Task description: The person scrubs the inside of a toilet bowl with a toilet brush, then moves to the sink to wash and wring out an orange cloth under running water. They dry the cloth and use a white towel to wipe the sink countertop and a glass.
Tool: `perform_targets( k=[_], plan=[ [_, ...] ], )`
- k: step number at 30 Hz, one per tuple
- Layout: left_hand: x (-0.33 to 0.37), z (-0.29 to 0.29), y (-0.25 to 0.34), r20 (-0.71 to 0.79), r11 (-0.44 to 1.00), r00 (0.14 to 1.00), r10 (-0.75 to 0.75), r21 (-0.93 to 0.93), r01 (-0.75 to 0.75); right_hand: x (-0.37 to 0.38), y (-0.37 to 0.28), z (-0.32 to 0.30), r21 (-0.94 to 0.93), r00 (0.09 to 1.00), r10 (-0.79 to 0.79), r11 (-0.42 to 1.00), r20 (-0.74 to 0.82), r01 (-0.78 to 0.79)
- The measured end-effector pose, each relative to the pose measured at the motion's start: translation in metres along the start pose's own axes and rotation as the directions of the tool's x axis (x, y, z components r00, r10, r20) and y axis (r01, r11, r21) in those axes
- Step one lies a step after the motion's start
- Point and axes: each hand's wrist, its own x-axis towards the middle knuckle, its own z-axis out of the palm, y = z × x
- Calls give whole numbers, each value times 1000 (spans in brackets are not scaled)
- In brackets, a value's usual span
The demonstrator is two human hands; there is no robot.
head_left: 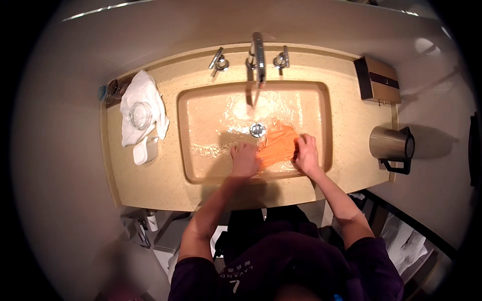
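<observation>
An orange cloth (279,146) lies spread in the wet basin of the sink (182,131), just right of the round metal drain plug (257,130). My left hand (245,159) grips its left edge, fingers curled and partly hidden. On the opposite side, my right hand (307,153) pinches the right edge of the cloth. Water runs from the chrome faucet (259,59) and ripples over the basin floor.
Two lever handles (221,62) flank the faucet. Left on the counter are a white towel (143,90), a clear glass bowl (140,115) and a white container (145,151). A brown box (379,81) and a kettle (389,144) stand at right.
</observation>
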Motion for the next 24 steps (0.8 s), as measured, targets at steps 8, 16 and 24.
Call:
perform_targets(
  k=[8, 16, 24],
  plan=[
    [-2, -18, 20, 327, 118, 931, -164, -930, 347, -20, 22, 16, 281, 932, 361, 891, 36, -356],
    [-8, -84, 41, 148, 217, 982, -113, -961, 170, -4, 12, 32, 477, 959, 273, 835, 71, -273],
    [-23, -51, 5, 133, 611, 967, -216, -755, 240, -15, -1, -49, 140, 830, 38, 980, 556, -138]
  ],
)
